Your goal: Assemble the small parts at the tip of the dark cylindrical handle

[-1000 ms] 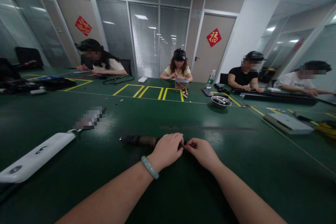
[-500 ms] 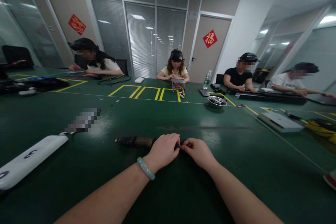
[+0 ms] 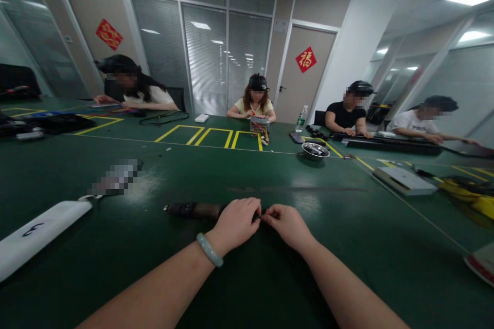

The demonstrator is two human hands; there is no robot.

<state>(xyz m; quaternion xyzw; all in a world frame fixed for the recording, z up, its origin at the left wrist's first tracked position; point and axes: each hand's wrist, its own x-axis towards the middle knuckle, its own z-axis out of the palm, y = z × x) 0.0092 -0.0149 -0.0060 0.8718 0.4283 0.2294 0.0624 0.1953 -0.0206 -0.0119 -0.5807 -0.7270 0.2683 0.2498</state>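
Observation:
A long, dark cylindrical tool (image 3: 204, 211) with a brownish middle band and a small metal tip at its left end lies across the green table. My left hand (image 3: 239, 221), with a pale green bangle at the wrist, is closed over the tool's right-hand part and hides it. Close against its fingertips, my right hand (image 3: 285, 223) pinches at the tool's right end. Whatever is between those fingertips is too small and covered to name.
On the left lies a white power-bank-like case (image 3: 42, 231) marked 3, corded to a blurred-out card (image 3: 116, 177). Ahead are a metal bowl (image 3: 315, 151) of dark parts and a water bottle (image 3: 301, 119). A white box (image 3: 405, 181) sits right. Several people work along the far side.
The view has shifted slightly, and more of a white and red object shows at the right edge. Both hands keep the same hold at the tool's right end.

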